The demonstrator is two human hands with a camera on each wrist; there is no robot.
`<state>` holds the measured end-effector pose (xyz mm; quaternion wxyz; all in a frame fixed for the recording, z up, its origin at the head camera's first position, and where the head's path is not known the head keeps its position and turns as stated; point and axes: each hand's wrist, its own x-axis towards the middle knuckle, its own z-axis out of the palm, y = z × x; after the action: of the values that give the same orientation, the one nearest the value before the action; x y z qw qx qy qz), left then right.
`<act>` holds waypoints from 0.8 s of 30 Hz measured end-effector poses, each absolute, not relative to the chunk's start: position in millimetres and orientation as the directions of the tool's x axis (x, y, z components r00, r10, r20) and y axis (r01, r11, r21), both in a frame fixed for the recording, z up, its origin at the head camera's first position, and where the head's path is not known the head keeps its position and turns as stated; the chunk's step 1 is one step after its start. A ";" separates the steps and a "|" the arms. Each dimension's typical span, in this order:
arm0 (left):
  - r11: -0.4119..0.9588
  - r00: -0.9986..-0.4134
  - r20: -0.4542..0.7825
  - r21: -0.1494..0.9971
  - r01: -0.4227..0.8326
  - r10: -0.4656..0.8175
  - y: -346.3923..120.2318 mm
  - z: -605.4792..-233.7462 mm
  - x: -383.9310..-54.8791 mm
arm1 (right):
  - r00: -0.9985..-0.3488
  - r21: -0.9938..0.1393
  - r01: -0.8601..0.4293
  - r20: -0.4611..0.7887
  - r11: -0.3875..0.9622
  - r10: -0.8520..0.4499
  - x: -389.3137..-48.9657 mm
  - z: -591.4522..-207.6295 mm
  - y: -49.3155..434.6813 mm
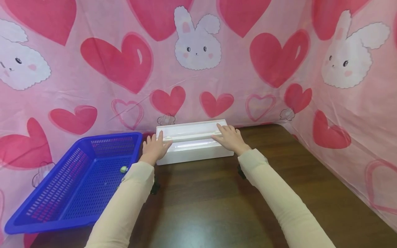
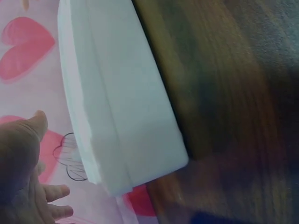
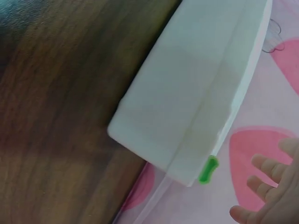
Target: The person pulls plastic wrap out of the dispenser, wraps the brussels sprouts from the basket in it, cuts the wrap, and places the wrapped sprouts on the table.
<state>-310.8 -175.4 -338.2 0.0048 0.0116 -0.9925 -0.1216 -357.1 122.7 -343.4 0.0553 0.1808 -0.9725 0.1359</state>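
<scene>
A long white box [image 1: 195, 154] stands at the far side of the wooden table, with a pale strip running along the middle of its top. My left hand [image 1: 154, 148] is over the box's left end in the head view, fingers spread and thumb overlapping the top. At the other end my right hand [image 1: 231, 138] has its fingers spread the same way. In the left wrist view that hand [image 2: 32, 172] appears beside the white box [image 2: 126, 107], holding nothing. The right wrist view shows loosely extended fingers [image 3: 266, 165] apart from the box [image 3: 173, 93].
A blue perforated basket [image 1: 56, 225] sits on the left, with a small green and white item [image 1: 123, 169] inside. Behind the box [image 3: 187, 70] shows a small green piece [image 3: 209, 169]. Pink heart-patterned cloth [image 1: 198, 81] hangs behind the brown table [image 1: 198, 199].
</scene>
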 end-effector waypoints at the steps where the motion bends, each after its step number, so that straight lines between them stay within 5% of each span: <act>1: 0.970 -1.000 0.009 0.241 -0.020 -0.023 -176.0 -339.4 -310.5 | -0.928 -0.246 -0.368 0.157 0.897 -0.337 -357.2 -344.4 123.7; 18: 0.974 -0.998 0.044 0.223 -0.042 -0.053 -181.5 -356.1 -304.6 | -0.926 -0.332 -0.374 0.188 0.866 -0.328 -359.7 -367.1 140.8; 24: 0.978 -0.985 0.158 0.205 -0.040 -0.073 -183.0 -363.7 -303.1 | -0.922 -0.328 -0.381 0.207 0.865 -0.328 -360.7 -374.0 143.7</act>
<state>-303.1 -183.0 -363.7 0.0825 0.0284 -0.9910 -0.1010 -360.7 143.7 -374.0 0.0723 0.1840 -0.9628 0.1841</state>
